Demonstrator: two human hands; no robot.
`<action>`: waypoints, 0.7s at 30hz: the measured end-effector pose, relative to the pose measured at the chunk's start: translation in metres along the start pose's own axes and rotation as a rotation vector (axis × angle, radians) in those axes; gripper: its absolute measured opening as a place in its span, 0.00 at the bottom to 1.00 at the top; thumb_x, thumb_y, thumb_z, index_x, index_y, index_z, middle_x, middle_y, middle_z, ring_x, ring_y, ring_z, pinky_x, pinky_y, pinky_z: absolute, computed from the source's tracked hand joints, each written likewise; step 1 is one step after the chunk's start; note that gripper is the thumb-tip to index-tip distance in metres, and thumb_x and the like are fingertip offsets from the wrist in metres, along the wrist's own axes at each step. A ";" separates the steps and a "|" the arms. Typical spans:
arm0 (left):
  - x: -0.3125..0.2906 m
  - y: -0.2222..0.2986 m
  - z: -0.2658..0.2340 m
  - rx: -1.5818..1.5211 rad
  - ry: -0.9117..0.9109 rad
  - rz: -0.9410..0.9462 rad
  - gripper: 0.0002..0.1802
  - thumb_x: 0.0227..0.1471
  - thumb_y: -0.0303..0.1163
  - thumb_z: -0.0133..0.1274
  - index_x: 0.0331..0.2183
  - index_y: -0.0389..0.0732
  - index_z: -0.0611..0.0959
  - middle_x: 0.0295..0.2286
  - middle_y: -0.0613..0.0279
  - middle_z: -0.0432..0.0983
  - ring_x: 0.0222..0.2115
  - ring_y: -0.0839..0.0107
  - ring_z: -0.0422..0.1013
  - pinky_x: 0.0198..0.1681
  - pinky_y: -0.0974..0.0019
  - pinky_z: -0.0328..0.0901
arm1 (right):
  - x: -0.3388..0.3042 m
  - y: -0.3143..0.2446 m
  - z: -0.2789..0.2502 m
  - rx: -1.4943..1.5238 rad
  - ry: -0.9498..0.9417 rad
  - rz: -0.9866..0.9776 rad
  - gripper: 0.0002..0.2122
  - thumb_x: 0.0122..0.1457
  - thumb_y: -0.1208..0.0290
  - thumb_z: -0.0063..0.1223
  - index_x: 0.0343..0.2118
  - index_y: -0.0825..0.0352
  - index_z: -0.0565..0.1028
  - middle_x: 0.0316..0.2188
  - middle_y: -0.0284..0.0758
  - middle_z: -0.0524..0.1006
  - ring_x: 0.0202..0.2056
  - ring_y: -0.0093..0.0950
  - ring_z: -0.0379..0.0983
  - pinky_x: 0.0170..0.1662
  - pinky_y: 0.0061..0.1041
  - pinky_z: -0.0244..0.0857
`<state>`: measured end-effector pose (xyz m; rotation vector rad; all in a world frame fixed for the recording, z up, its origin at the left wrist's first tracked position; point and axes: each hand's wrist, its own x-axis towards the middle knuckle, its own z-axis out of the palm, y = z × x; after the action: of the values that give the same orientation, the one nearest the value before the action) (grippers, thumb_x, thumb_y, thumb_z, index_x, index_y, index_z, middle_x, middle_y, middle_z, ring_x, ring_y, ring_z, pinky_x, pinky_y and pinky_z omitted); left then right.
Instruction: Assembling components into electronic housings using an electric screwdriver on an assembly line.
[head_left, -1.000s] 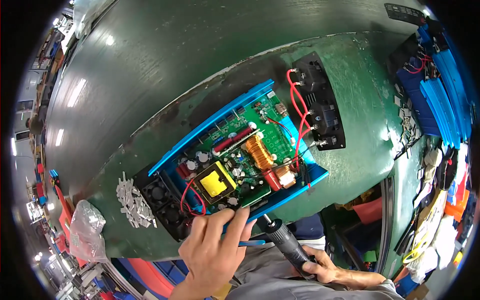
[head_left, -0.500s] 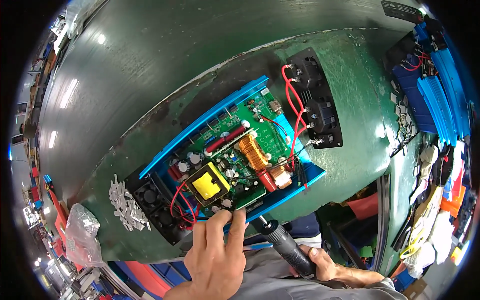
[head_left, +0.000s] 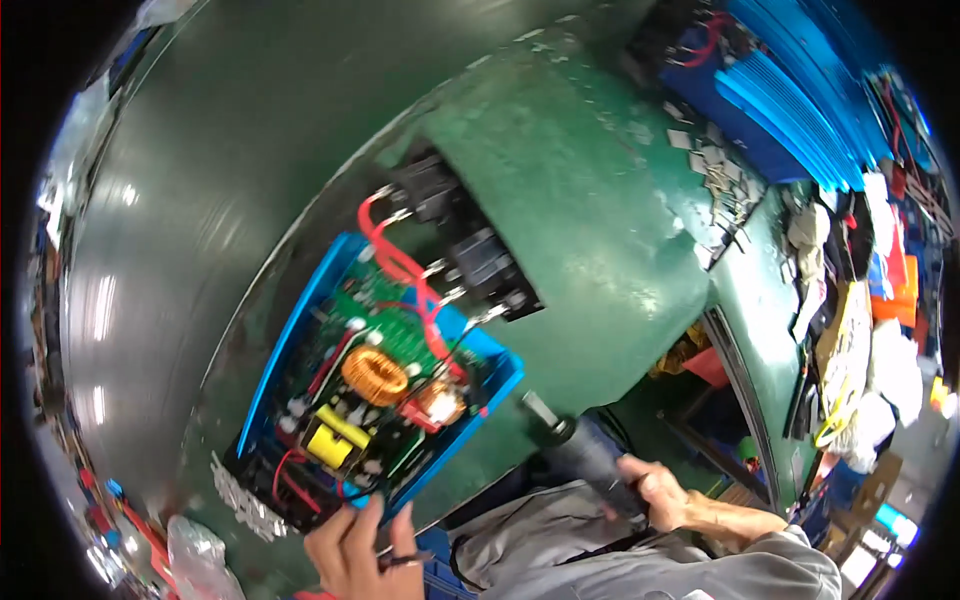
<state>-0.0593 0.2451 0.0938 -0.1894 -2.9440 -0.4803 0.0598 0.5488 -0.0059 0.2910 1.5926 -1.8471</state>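
My right hand [head_left: 655,495] is wrapped round a black electric screwdriver [head_left: 592,465], whose metal tip points up and left, apart from the case. Just left of the tip lies an open blue metal case [head_left: 447,440] with a green circuit board [head_left: 392,328], a copper-wound coil [head_left: 374,375] and a yellow transformer [head_left: 332,443]. Fingertips of my left hand [head_left: 350,560] are at the case's near lower corner, the thumb spread apart from them. A small dark piece beside that thumb is too blurred to name. Red wires [head_left: 397,262] join the board to a black socket panel [head_left: 470,245].
Small grey metal pieces [head_left: 245,500] lie left of the case, near a clear plastic bag [head_left: 195,560]. More loose pieces [head_left: 725,180] lie at the right, below stacked blue metal profiles [head_left: 790,115]. An open drawer space [head_left: 690,410] is beside the right forearm.
The case and panel now appear turned and farther left and lower in view, my left hand with them. The screwdriver's tip, earlier at the case's near side wall, is now away from it.
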 end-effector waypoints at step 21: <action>-0.065 -0.027 0.028 -0.095 0.075 -0.399 0.13 0.51 0.27 0.66 0.40 0.35 0.83 0.34 0.57 0.78 0.28 0.67 0.73 0.32 0.67 0.70 | 0.141 -0.126 0.006 -0.615 0.499 -0.982 0.19 0.42 0.90 0.61 0.41 0.70 0.77 0.38 0.43 0.77 0.36 0.37 0.75 0.35 0.30 0.70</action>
<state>-0.0032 0.2219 0.0485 0.4046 -2.8860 -0.6604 -0.1215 0.4984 0.0148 -0.4282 2.9086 -1.8464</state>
